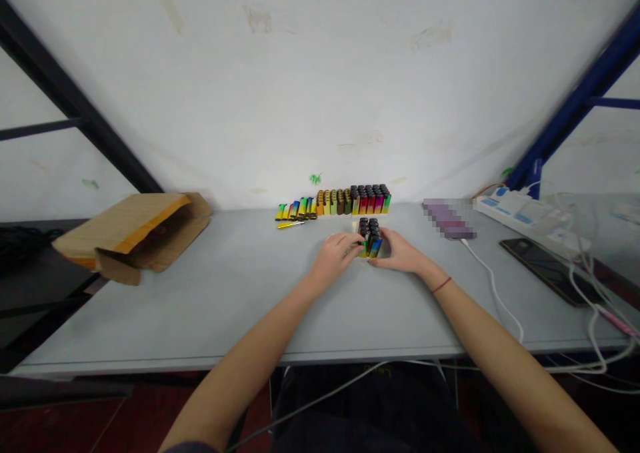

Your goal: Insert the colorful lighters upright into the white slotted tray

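Note:
A small upright block of lighters (373, 238) with black tops and coloured bodies stands on the grey table in front of me. My right hand (400, 252) curves round its right side, thumb low at the front and fingers behind. From the left, my left hand (337, 256) pinches a greenish lighter (363, 246) at the block's front left corner; the fingertips partly cover it. Behind, along the wall, stand a row of black-topped lighters (371, 200) and a row of yellow-and-dark lighters (334, 202). Several colourful lighters (300, 208) lie to their left.
A yellow screwdriver (290, 225) with a metal shaft lies before the loose lighters. At left rests an open cardboard box (135, 230). To the right are a blurred purple phone-like thing (449, 218), a white power strip (530, 220), a dark phone (550, 270) and white cables (493, 280).

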{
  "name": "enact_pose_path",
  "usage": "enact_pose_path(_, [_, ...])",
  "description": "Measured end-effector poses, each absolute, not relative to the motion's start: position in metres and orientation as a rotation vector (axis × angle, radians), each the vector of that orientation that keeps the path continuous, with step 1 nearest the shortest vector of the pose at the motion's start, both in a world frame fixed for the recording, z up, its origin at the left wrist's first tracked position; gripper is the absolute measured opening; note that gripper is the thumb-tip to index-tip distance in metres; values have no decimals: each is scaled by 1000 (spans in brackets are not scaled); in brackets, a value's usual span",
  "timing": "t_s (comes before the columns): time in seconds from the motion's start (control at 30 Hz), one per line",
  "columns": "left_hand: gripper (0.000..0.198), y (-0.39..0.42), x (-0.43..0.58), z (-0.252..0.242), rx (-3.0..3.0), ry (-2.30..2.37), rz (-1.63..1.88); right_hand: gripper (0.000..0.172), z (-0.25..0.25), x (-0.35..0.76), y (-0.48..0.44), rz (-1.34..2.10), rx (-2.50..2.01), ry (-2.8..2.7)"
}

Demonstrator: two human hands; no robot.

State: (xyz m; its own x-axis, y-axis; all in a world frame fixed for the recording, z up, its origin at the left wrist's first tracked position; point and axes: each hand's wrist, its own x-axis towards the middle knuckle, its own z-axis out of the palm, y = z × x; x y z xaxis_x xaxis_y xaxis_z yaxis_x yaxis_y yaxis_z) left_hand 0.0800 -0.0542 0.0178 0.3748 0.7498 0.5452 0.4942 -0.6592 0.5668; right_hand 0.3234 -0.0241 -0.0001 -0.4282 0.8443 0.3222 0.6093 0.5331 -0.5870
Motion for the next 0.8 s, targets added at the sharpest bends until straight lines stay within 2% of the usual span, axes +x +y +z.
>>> enact_pose_path(0.27, [34,-42,67,13,2580,1081,1123,88,-6,324,-23,487,-1167,-2162])
enact_pose_path(0.33, [38,-31,51,15,2560,1251,1165,87,-8,325,-22,492,-1175,-2159])
enact_pose_path(0.43, [40,-14,19,19,2346,1805,1214,88,-9,327,-21,506,-1190,-2164])
enact_pose_path(0.57, [39,-4,-14,19,2120,2332,813,89,-8,327,-21,535,-1187,-2171])
enact_pose_path(0.8, [32,-13,-16,22,2186,2263,485,91,-9,327,-20,531,-1183,-2169])
